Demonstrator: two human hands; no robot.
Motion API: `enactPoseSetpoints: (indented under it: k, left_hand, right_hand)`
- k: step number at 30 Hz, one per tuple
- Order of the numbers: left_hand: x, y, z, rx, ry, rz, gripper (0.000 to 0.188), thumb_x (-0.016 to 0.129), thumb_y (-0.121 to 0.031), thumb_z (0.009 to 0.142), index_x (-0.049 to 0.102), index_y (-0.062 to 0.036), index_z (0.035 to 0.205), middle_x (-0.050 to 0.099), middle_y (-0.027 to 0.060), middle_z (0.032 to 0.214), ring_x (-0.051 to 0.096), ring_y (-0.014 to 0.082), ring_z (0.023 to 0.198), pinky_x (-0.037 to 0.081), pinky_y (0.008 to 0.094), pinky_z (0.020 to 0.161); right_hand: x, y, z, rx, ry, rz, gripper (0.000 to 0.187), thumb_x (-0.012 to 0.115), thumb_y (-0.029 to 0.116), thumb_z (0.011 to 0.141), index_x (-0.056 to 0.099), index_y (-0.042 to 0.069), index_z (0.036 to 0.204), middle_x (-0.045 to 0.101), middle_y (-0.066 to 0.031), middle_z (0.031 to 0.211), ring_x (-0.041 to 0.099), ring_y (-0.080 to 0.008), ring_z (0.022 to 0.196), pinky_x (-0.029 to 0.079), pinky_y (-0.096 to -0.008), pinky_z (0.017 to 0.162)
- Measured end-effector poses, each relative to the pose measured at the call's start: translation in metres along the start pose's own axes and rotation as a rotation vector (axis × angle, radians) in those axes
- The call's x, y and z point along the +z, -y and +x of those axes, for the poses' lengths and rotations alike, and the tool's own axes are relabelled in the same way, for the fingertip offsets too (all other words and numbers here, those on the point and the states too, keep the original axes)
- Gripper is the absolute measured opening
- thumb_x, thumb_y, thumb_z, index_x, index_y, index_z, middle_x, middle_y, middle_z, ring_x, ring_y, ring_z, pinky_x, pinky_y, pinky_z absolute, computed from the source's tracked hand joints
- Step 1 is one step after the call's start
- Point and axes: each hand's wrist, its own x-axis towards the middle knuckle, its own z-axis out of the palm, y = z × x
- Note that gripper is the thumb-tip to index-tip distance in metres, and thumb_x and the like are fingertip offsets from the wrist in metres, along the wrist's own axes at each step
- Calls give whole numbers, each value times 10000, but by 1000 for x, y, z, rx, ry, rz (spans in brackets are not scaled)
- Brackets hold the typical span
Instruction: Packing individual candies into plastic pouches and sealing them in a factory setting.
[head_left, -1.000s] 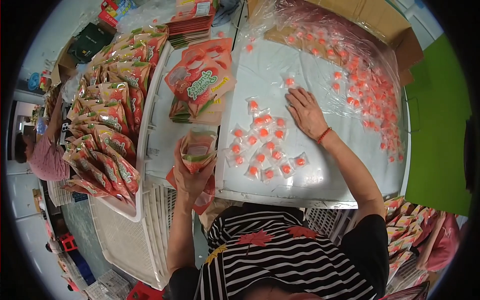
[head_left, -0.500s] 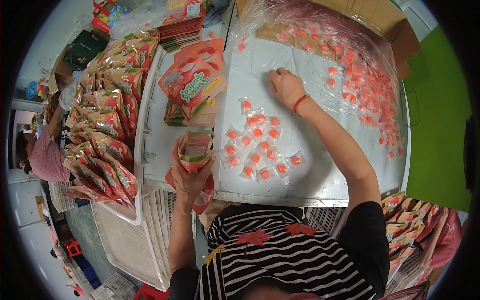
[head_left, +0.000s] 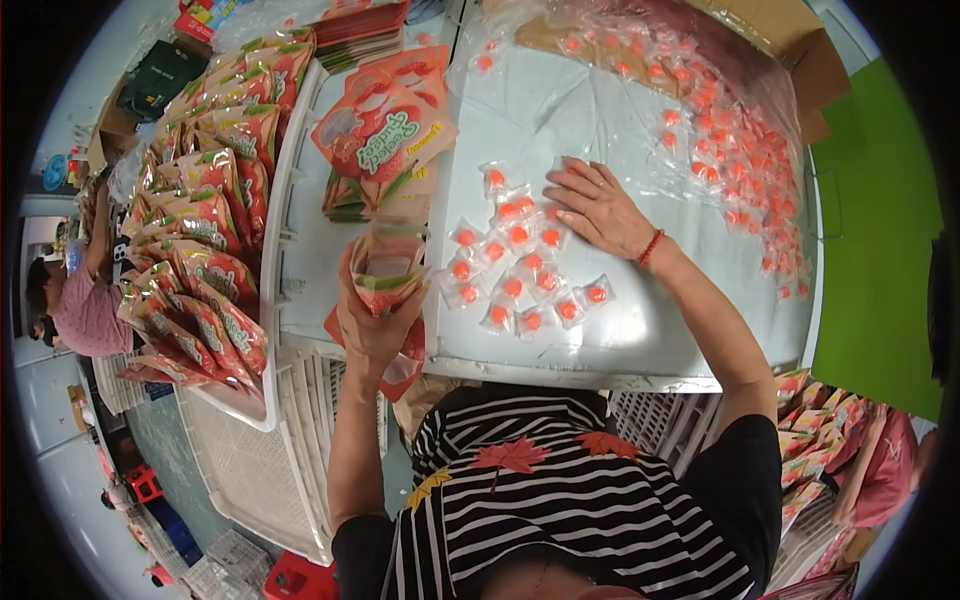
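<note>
My left hand [head_left: 372, 322] grips an upright red-and-green candy pouch [head_left: 388, 282] near the table's front edge; its mouth gapes upward. Another red pouch [head_left: 405, 372] shows partly below that hand, mostly hidden. My right hand [head_left: 603, 212] lies palm down with fingers stretched out, its fingertips at the right side of a loose group of wrapped red candies [head_left: 514, 288]. Nothing shows in its grasp. Beyond my left hand lies a pile of flat pouches [head_left: 385, 140].
A white crate [head_left: 270, 330] of filled pouches stands at left. More wrapped candies [head_left: 735, 160] heap at the right on clear plastic by a cardboard box [head_left: 780, 40]. Stacked pouches [head_left: 365, 30] sit at the back. Other people [head_left: 95, 310] are at the left and right edges.
My right hand has come nearer and slightly right, from bare tabletop to beside the candy group, and its fingers have spread out. My left hand keeps holding the pouch.
</note>
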Motion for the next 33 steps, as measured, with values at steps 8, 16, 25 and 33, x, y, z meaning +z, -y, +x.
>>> enactPoseSetpoints:
  k: [8,16,25,33]
  left_hand:
    - [-18,7,-15,-106,-40,24,843,815,-106,663,334,-12,1348,543,173,1216,575,270,1069,470,345,907]
    - [0,-17,-3,265,59,147,930,859,-179,599,336,-8,1349,532,168,1224,530,348,1107,426,414,937]
    - [26,-14,8,457,63,181,964,860,-170,570,323,-23,1357,414,152,1337,447,336,1191,365,447,973]
    - [28,0,25,439,240,386,938,813,-271,608,313,-7,1355,456,193,1276,430,359,1195,283,476,1053]
  right_hand:
    - [-24,32,-57,95,-83,215,728,532,584,843,429,82,1360,333,-183,1440,271,-396,1349,201,-517,1103]
    - [8,81,-42,124,1,-30,854,696,628,647,465,211,1355,267,-205,1454,217,-471,1332,198,-612,1050]
    - [40,98,-15,51,-169,-23,409,691,311,755,608,125,1110,514,-124,1189,473,-336,1118,399,-463,907]
    - [19,89,7,267,-292,272,239,691,146,746,636,84,970,581,-90,908,606,-224,683,490,-329,529]
